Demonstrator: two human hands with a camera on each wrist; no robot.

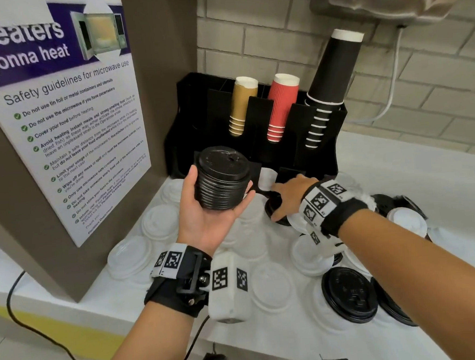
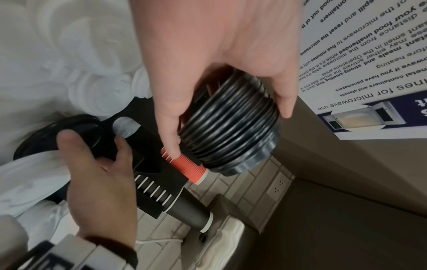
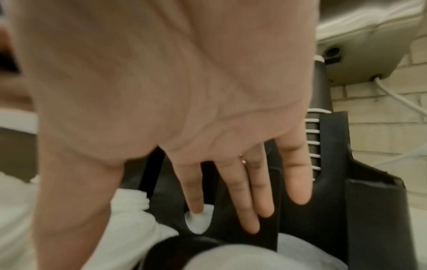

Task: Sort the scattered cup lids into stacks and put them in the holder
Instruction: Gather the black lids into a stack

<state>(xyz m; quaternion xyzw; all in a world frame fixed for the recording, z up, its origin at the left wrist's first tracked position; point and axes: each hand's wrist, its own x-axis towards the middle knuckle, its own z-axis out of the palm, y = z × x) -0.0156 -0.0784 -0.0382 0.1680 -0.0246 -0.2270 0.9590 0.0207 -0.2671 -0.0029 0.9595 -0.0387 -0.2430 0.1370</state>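
My left hand point(image 1: 220, 190) is raised palm-up and grips a tall stack of black lids point(image 1: 220, 164) between thumb and fingers, just in front of the black holder point(image 1: 323, 157). The left wrist view shows the same stack of black lids point(image 2: 242, 155) in the curled fingers point(image 2: 169, 138). My right hand point(image 1: 277, 202) reaches low to the holder's front with straight fingers, over a black lid point(image 1: 272, 209) on the counter. In the right wrist view its index fingertip point(image 3: 195, 206) touches a white lid point(image 3: 198, 223) in a front slot of the holder point(image 3: 374, 210).
Gold point(image 1: 241, 106), red point(image 1: 280, 106) and black cups point(image 1: 328, 89) stand upside down in the holder's back slots. White lids point(image 1: 269, 290) and black lids point(image 1: 349, 294) lie scattered over the white counter. A cabinet with a poster point(image 1: 67, 130) walls the left side.
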